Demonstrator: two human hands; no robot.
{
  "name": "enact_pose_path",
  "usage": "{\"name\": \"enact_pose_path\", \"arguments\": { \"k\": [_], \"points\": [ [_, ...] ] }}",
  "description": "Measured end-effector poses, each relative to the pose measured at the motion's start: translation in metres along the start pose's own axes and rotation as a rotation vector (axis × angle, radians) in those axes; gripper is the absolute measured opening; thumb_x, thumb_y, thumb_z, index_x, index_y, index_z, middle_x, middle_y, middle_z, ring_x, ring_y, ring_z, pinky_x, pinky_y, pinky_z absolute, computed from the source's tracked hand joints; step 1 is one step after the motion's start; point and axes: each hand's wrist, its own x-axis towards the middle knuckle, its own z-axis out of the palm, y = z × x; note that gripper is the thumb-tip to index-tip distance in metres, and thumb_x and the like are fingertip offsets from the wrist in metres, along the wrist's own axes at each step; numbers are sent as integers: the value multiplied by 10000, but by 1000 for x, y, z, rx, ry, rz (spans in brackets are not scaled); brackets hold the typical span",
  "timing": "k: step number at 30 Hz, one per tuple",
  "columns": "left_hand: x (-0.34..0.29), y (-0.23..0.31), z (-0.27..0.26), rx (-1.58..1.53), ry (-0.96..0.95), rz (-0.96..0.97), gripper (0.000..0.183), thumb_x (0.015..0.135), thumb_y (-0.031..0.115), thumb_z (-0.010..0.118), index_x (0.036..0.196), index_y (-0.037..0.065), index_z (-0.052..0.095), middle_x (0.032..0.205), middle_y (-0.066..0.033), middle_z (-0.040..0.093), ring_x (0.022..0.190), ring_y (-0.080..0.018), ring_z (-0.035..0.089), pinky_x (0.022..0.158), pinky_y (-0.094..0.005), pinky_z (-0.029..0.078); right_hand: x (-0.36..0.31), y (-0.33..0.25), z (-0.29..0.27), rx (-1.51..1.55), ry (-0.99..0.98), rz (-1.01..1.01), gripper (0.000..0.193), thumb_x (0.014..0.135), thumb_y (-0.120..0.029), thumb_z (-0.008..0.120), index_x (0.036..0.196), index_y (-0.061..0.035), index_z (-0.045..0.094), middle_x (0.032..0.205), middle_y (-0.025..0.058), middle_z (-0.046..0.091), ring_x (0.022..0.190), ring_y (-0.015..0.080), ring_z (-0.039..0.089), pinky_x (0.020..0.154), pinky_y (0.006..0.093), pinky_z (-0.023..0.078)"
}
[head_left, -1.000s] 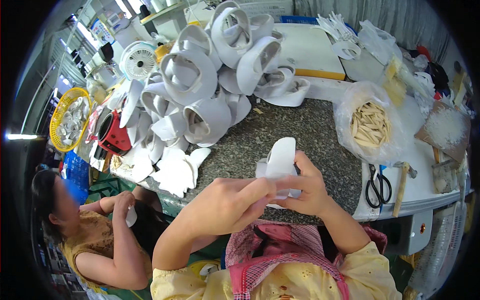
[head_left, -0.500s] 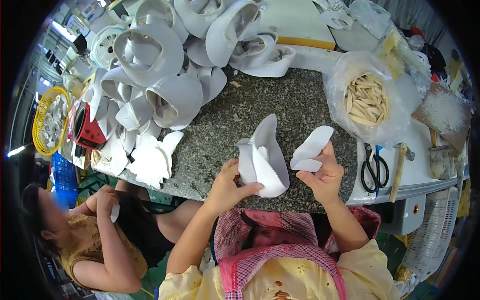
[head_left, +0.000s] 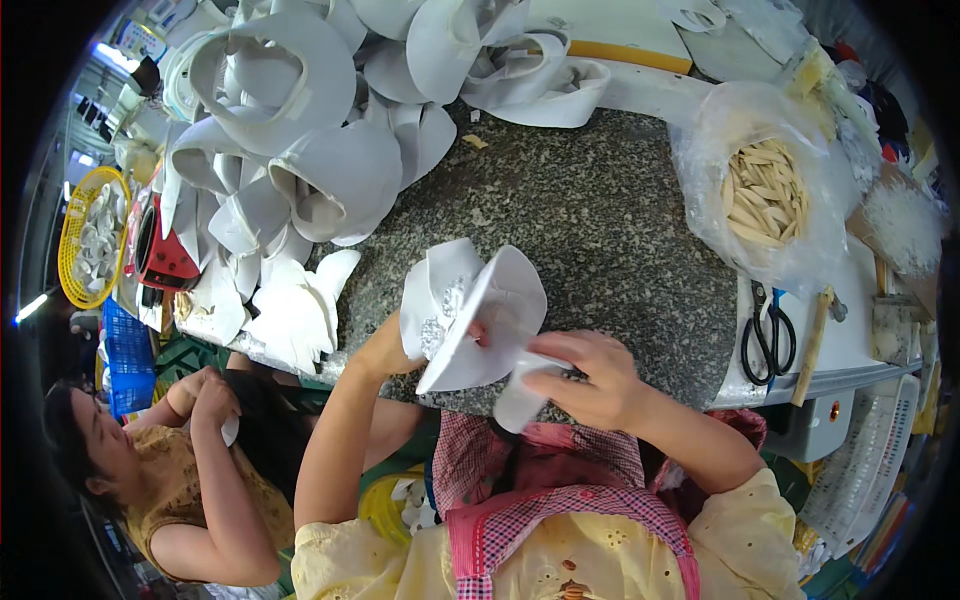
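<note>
In the middle of the frame, the left hand (head_left: pixel 393 347) grips a white curved form (head_left: pixel 510 310), its fingers mostly hidden behind it; a fingertip (head_left: pixel 478 332) shows inside the hollow. Half a second ago this form stood more upright, with the left thumb and fingers seen at its lower edge; now it lies farther left in the frame and tilts, its flared side turned to the right.

The right hand (head_left: pixel 598 378) has changed most. Earlier it held a small white piece (head_left: pixel 522 392) up at centre right, well apart from the form. Now it has come left and lower, its fingers closed over that piece, which slants at the front edge of the speckled counter (head_left: pixel 600 220). The piece is right beside the form's lower right edge; whether they touch I cannot tell.

The whole view has shifted a little: the pile of white forms (head_left: pixel 340 180) sits slightly higher at upper left, while the clear bag (head_left: pixel 695 150) of beige strips (head_left: pixel 765 195) and the black scissors (head_left: pixel 768 345) appear farther right. At lower left, a co-worker (head_left: pixel 205 500) sits with hands together as before, a bit of white below them.
</note>
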Motion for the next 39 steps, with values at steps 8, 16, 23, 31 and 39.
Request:
{"name": "enact_pose_path", "arguments": {
  "k": [8,16,23,31,39],
  "points": [
    [-8,-19,-1,108,-29,80,301,746,278,541,1030,185,575,1089,14,554,1097,-135,451,1042,-422,44,2,5,37,-228,-46,155,194,591,-108,560,768,-29,560,991,108,516,658,189,525,540,290,433],
    [-7,-28,-5,-4,41,22,577,646,215,681,1149,35,465,1133,-84,523,1095,-163,456,1050,-356,43,1,8,40,-339,-60,203,151,602,-112,524,706,-4,527,981,117,511,707,187,524,586,301,409],
    [-7,-24,2,-33,126,-15,586,648,152,687,1164,19,442,1142,-108,508,1057,-190,483,961,-327,295,-2,9,41,-361,-105,278,140,586,-133,542,689,-39,531,969,94,504,690,175,540,558,296,406],
    [-11,-30,12,-131,228,198,224,684,140,634,879,52,566,976,-124,560,970,-281,513,844,-417,392,1,10,39,-313,-97,325,167,546,-160,586,699,-95,565,959,77,495,653,164,551,513,284,400],
    [-9,-24,17,147,205,147,307,694,27,576,995,86,564,1008,-119,556,954,-301,518,825,-364,404,2,11,36,-302,-143,380,225,513,-192,667,732,-152,634,910,102,478,648,187,522,516,301,407]
  ]
}}
